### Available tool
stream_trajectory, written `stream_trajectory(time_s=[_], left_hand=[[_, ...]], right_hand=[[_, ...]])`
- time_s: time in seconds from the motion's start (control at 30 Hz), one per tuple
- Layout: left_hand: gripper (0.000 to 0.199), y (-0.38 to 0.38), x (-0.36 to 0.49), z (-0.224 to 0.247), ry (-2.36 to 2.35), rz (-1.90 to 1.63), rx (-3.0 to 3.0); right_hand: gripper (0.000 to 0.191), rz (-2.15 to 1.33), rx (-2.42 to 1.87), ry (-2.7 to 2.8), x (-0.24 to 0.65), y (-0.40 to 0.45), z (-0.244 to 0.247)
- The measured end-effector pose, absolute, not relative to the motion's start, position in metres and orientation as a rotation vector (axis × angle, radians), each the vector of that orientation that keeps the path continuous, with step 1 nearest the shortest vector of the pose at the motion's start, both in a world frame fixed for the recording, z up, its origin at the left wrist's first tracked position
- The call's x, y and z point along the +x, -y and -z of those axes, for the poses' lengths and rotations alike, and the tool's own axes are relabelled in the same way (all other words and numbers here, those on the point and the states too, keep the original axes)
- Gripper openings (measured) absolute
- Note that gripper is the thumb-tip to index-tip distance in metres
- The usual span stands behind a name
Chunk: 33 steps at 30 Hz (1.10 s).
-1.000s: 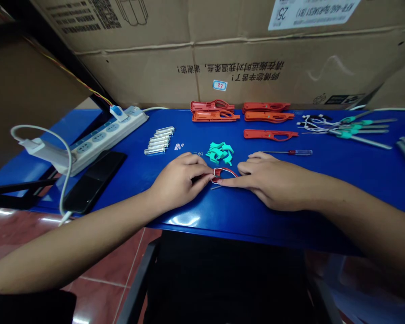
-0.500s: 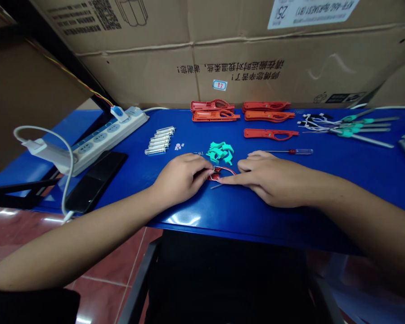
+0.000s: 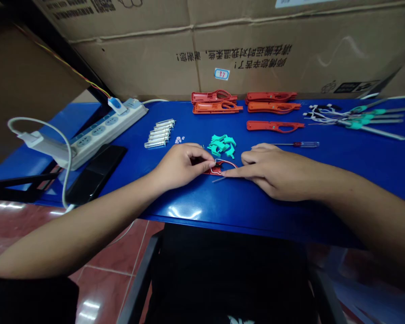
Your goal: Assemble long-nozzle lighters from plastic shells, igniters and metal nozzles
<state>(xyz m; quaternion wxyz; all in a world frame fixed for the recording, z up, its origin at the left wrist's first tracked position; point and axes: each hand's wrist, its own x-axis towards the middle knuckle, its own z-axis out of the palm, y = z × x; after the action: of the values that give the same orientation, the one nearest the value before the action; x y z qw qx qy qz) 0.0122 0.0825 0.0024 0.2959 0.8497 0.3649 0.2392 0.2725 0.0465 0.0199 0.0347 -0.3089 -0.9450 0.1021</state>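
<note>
A red plastic shell (image 3: 217, 171) lies near the table's front edge, with a thin white wire (image 3: 228, 161) and a small black part in it. My left hand (image 3: 185, 167) pinches at the wire and black part over the shell's left side. With its index finger stretched out, my right hand (image 3: 279, 173) presses on the shell's wire from the right; its other fingers are bent. A thin grey rod (image 3: 218, 179) sits just in front of the shell. Behind it are several green plastic pieces (image 3: 222, 145).
Red and orange shells (image 3: 275, 126) lie at the back, clear tubes (image 3: 159, 134) at the left. A screwdriver (image 3: 305, 144) and green-handled rods with wires (image 3: 361, 119) are at the right. A power strip (image 3: 104, 130) and black phone (image 3: 96, 175) occupy the left. A cardboard box (image 3: 148, 63) stands behind.
The camera view has tilted down slightly, so the table objects appear higher. Both hands stay at the red shell, and the black part and wire beside my left fingers show a little more.
</note>
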Motion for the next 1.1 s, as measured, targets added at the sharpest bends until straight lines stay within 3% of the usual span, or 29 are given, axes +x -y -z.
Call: stream_trajectory(time_s=[0.27, 0.7, 1.1], left_hand=[[0.015, -0.101, 0.011, -0.008, -1.045, -0.405, 1.970], [0.018, -0.092, 0.015, -0.020, -1.109, -0.343, 2.184], [0.014, -0.112, 0.020, -0.038, -1.071, -0.057, 2.236]], right_hand=[[0.055, -0.348, -0.966, 2.897, 0.275, -0.048, -0.018], [0.055, -0.327, -0.972, 2.913, 0.277, -0.048, -0.016], [0.057, -0.275, -0.944, 2.906, 0.277, -0.047, -0.014]])
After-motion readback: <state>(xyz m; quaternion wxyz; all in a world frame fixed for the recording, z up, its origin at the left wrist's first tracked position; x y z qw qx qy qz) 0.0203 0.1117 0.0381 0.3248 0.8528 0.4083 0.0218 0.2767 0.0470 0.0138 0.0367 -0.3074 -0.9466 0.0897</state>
